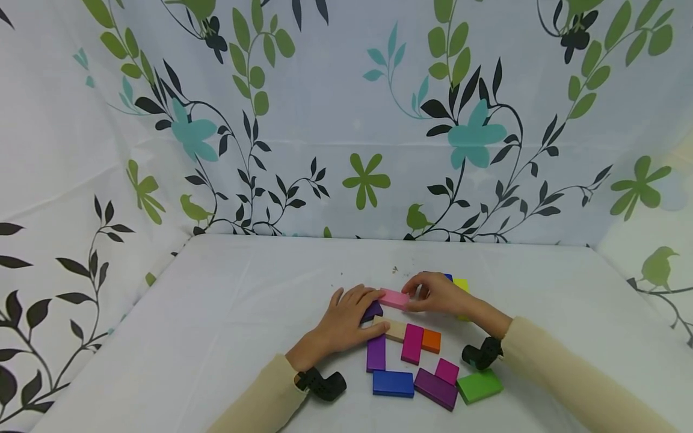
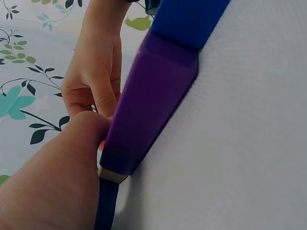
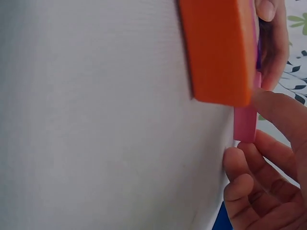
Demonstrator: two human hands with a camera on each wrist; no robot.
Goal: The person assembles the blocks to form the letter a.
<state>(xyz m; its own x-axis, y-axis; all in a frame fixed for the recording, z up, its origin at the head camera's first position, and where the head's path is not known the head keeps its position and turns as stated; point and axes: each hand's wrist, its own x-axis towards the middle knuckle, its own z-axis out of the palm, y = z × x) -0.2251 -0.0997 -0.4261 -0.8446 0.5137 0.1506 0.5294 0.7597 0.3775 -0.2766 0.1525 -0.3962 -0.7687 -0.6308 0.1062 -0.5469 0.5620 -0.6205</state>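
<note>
On my head view I see the pink block (image 1: pixel 394 299) lying on the white bench (image 1: pixel 238 337), between the person's two hands. The left hand (image 1: pixel 343 325) is spread flat, its grip apart: a fingertip touches the left end of the pink block, and the thumb rests at the beige block (image 1: pixel 396 330). At the right end of this same pink block, the right hand (image 1: pixel 441 293) has its grip clamped, with thumb and finger pinching the end. A dark purple block (image 1: pixel 372 311) is partly covered by the left hand. Nearer to me I find the magenta block (image 1: pixel 412 344) between the beige and the orange block (image 1: pixel 431 341), and the long purple block (image 1: pixel 376 353) pointing towards the wide blue block (image 1: pixel 393 383). Just beside that one a plum block (image 1: pixel 435 389) lies slanted, with a small pink-red block (image 1: pixel 447 371) and a green block (image 1: pixel 480 385) next to it. Behind the right hand, a yellow block (image 1: pixel 461 284) shows partly.
</note>
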